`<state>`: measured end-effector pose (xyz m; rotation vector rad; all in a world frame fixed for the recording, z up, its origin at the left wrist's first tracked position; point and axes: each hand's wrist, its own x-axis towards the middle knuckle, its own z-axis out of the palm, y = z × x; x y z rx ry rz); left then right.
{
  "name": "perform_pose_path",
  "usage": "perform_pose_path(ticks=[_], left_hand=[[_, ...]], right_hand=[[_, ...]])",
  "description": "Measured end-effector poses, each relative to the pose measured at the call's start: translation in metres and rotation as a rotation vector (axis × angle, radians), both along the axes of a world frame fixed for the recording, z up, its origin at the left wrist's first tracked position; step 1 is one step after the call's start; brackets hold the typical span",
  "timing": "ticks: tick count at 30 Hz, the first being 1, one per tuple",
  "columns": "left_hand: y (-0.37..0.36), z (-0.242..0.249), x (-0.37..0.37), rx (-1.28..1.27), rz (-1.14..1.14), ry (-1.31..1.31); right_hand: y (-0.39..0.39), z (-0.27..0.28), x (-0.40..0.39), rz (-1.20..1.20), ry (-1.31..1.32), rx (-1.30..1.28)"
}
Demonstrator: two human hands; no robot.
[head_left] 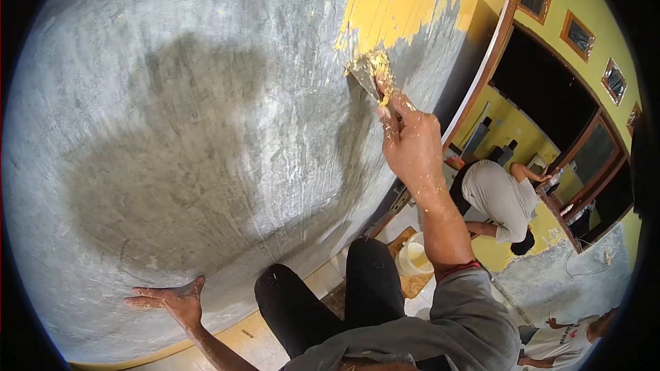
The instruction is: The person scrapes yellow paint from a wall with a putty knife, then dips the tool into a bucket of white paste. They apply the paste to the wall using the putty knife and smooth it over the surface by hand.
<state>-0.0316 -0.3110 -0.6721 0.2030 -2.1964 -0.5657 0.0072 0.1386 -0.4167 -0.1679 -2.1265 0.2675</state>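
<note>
My right hand is closed on the handle of a metal scraper, whose blade lies near the ragged lower edge of the yellow paint. Yellow paint flakes cover the blade and speckle my fingers and forearm. Bare grey wall shows beneath the paint, with dark shadows on it. Low on the left, my left hand rests against the grey wall, fingers spread and holding nothing.
Behind my right arm, a person in a grey shirt bends near a wood-framed window. Another person in a white shirt is at the lower right. A white bucket stands on the floor beside my knees.
</note>
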Motion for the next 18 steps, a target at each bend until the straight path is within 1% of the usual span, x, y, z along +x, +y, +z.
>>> perform_pose_path(ticks=[2, 4, 5, 8, 9, 10, 12, 13, 14, 16, 18], left_hand=[[0.000, 0.001, -0.001, 0.003, -0.006, 0.014], [0.000, 0.002, 0.000, -0.004, -0.017, 0.017], [0.000, 0.001, 0.000, 0.000, -0.020, 0.023], [0.005, 0.006, 0.002, 0.028, -0.013, 0.009], [0.006, 0.007, 0.003, 0.051, 0.002, -0.013], [0.008, 0.008, 0.002, 0.059, 0.006, -0.008], [0.008, 0.011, 0.004, 0.057, -0.001, -0.007], [0.008, 0.010, 0.004, 0.057, 0.005, -0.006], [0.008, 0.009, 0.003, 0.057, 0.001, -0.011], [0.003, 0.004, 0.005, 0.047, -0.002, -0.027], [-0.003, 0.000, 0.002, 0.009, -0.034, -0.018]], right_hand=[[-0.008, 0.010, -0.003, 0.008, -0.001, -0.031], [-0.016, 0.040, -0.009, 0.000, 0.083, 0.037], [-0.017, 0.048, -0.008, 0.004, 0.071, -0.019], [-0.013, 0.026, -0.002, 0.004, 0.000, 0.005], [-0.004, 0.005, -0.003, 0.050, 0.019, 0.031], [-0.008, 0.004, -0.001, 0.054, 0.024, 0.038], [-0.018, 0.004, 0.001, 0.051, -0.016, -0.063], [-0.019, 0.013, -0.004, 0.098, 0.076, -0.011], [-0.022, 0.028, -0.009, 0.103, 0.076, -0.012], [-0.030, 0.053, -0.009, 0.000, 0.036, -0.066], [-0.030, 0.046, -0.002, 0.038, 0.053, -0.087]])
